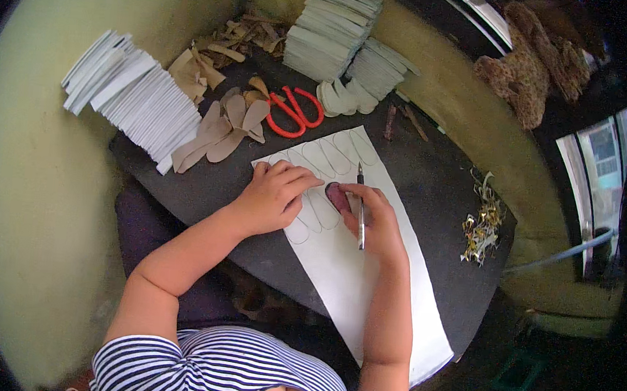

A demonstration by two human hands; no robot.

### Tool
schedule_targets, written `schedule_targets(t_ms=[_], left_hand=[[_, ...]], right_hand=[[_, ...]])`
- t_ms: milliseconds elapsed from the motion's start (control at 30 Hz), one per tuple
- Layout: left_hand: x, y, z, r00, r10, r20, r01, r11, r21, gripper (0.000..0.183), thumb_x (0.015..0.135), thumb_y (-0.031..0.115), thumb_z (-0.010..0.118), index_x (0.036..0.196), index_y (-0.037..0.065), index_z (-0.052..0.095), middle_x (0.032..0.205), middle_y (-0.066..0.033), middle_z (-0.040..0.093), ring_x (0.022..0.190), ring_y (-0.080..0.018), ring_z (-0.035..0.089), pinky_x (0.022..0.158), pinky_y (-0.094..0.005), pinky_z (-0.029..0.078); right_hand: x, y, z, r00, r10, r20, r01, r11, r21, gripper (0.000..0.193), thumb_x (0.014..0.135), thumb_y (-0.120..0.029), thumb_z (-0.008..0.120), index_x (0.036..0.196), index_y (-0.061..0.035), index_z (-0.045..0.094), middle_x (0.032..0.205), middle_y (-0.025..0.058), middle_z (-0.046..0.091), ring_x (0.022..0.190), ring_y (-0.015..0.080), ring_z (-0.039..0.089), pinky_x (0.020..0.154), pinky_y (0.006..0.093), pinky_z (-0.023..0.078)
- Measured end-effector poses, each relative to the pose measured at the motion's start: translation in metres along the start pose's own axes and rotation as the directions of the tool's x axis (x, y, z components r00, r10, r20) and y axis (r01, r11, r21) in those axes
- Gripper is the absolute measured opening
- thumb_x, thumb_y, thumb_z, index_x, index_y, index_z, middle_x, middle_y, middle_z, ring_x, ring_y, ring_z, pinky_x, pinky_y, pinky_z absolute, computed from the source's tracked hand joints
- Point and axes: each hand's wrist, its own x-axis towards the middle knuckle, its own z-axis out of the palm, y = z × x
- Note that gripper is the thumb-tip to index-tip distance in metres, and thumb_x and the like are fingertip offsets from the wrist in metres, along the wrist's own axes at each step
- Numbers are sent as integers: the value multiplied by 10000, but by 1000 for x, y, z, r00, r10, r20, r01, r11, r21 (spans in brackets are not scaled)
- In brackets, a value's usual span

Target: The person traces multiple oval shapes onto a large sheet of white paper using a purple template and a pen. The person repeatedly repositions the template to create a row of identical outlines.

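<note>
Nearest, the white sheet (343, 285) runs out past the table's (453, 278) near edge beneath the right forearm, so a drag of that arm or a knock on the overhanging end could skew it. Farther in, the right hand (375, 222) pinches a maroon rounded piece (336, 197) between thumb and fingertips, over the middle of the sheet and right beside the drawn outlines (317, 214); the same hand also keeps a pen (361, 224) along its fingers, tip pointing to the far side. With two things in one grasp, either could slip, and a dipping tip might leave a stray line. To the left, the left hand (273, 196) rests on the sheet with fingers loosely bent, gripping nothing that shows; how hard it presses I cannot tell, but too light a touch could let the sheet slide, and the palm could smudge fresh ink. Beyond the sheet's far left corner, red-handled scissors (301, 118) lie near brown sole-shaped pieces (228, 144); a wide sweep of the left arm might scatter those or topple the leaning white stack (149, 108) farther left.
</note>
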Motion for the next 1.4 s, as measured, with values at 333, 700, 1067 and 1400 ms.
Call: schedule_targets(t_ms=[333, 700, 1067, 1400], left_hand=[[6, 3, -4, 998, 12, 63, -15, 999, 39, 388, 768, 91, 584, 1144, 147, 663, 1163, -35, 591, 1028, -265, 515, 833, -456, 357], [5, 3, -7, 994, 53, 96, -62, 994, 88, 418, 767, 171, 631, 1183, 203, 648, 1235, -5, 551, 1078, -243, 493, 858, -472, 358], [2, 3, -9, 993, 32, 113, -37, 998, 44, 413, 769, 165, 643, 1179, 204, 656, 1273, 2, 542, 1098, -235, 485, 874, -453, 349], [3, 7, -11, 993, 18, 115, -22, 999, 35, 454, 762, 125, 620, 1207, 202, 665, 1258, -4, 561, 1094, -253, 471, 914, -427, 345]], right_hand=[[3, 1, 3, 999, -5, 32, 7, 999, -37, 472, 695, 6, 704, 1146, -125, 661, 1059, 117, 680, 913, 336, 613, 815, 401, 506], [-1, 13, 2, 994, 30, 109, -23, 998, -63, 511, 621, 18, 680, 1106, -135, 626, 1156, 43, 680, 1065, 332, 553, 962, 429, 409], [0, 7, 6, 998, -1, 64, 8, 993, -115, 419, 671, -4, 711, 1056, -150, 637, 1108, 25, 702, 997, 327, 567, 893, 423, 417], [-3, 12, 4, 997, 23, 72, -12, 989, -150, 432, 659, -1, 729, 1053, -148, 632, 1029, 36, 698, 1001, 330, 568, 892, 423, 412]])
